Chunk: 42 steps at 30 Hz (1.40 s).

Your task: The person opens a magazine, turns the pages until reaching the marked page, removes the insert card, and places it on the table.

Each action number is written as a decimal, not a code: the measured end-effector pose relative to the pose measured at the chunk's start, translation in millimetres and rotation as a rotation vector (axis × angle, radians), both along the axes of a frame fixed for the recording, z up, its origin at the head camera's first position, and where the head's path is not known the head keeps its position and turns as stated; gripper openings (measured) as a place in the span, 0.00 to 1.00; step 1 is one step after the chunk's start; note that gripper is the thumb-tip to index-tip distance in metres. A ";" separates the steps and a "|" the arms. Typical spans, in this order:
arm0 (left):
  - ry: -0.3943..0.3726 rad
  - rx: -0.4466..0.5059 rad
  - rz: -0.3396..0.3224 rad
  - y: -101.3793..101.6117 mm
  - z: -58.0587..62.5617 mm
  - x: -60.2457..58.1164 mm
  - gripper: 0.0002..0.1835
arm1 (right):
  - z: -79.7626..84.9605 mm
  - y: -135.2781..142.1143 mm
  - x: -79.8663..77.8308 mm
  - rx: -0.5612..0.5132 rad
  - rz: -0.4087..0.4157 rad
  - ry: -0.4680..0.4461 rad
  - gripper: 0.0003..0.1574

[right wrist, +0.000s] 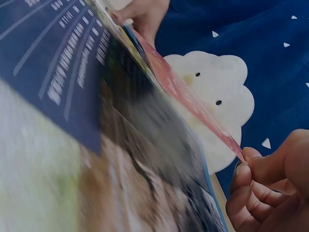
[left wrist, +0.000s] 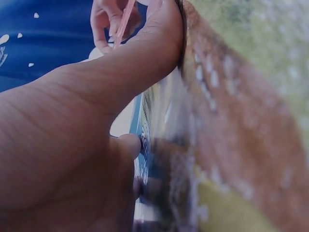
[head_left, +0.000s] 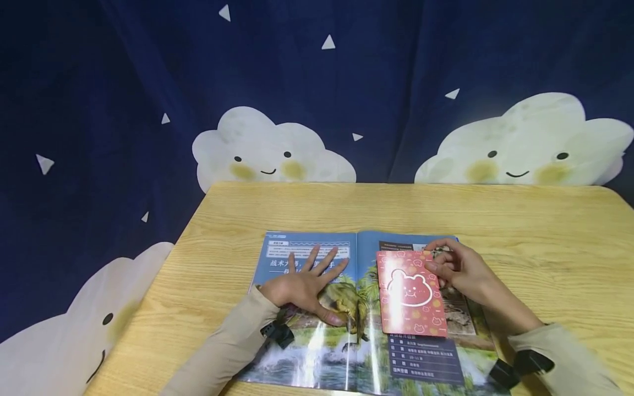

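An open glossy magazine (head_left: 346, 357) with a dinosaur picture lies on the table. My left hand (head_left: 304, 286) rests on its left page with fingers spread, the thumb reaching toward the centre fold. Over the right page, my right hand (head_left: 468, 272) pinches a thin red card (head_left: 411, 316) with a white-outlined bear face near its upper right corner. In the right wrist view, the card (right wrist: 193, 104) is seen almost edge-on, tilted up from the page, with thumb and index finger at its end. Part of the right page's picture is hidden under the card.
The wooden table (head_left: 535, 236) stretches beyond the magazine on both sides and behind it. A dark blue curtain (head_left: 307, 71) with smiling clouds and small white triangles hangs past the table's back edge.
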State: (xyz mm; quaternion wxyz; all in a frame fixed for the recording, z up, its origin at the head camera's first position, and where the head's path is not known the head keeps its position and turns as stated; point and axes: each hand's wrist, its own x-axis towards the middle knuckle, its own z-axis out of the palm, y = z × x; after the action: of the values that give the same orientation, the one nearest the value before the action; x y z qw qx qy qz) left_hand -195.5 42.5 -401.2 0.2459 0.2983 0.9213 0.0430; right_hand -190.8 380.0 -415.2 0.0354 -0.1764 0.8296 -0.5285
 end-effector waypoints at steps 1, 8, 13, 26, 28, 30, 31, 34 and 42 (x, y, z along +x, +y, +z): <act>0.001 -0.001 0.001 -0.1 -0.1 0.0 0.61 | 0.8 2.9 -0.7 0.004 -0.005 0.011 0.16; -0.011 0.002 0.000 -1.6 -0.3 -1.2 0.61 | 3.4 24.0 -3.6 0.046 -0.068 0.040 0.16; -0.022 0.004 0.006 -2.2 -0.8 -1.5 0.61 | 0.1 33.3 -5.7 0.057 -0.079 0.035 0.16; -0.030 -0.003 0.008 0.5 -2.3 -3.0 0.62 | -4.0 65.5 -3.9 0.089 -0.136 0.078 0.17; -0.029 -0.006 0.007 0.6 -2.4 -3.2 0.62 | -5.0 73.2 -2.3 0.091 -0.154 0.081 0.17; -0.027 -0.010 0.005 0.8 -2.7 -3.3 0.62 | -6.8 82.1 -0.4 0.093 -0.176 0.077 0.17; -0.028 -0.014 0.005 0.6 -2.5 -3.3 0.62 | -7.7 86.2 0.2 0.096 -0.186 0.078 0.17; -0.031 -0.014 0.006 0.4 -2.0 -3.2 0.62 | -10.8 98.9 1.9 0.101 -0.215 0.068 0.18; -0.026 -0.004 0.002 0.5 -2.2 -2.6 0.62 | -25.6 130.6 4.1 0.102 -0.291 0.052 0.18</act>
State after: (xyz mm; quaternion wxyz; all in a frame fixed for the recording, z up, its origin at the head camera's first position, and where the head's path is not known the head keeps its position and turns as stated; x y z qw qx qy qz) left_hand -198.1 43.0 -403.4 0.2584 0.2962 0.9184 0.0453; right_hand -186.7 510.6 -440.8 -0.0543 -0.0659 0.8729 -0.4803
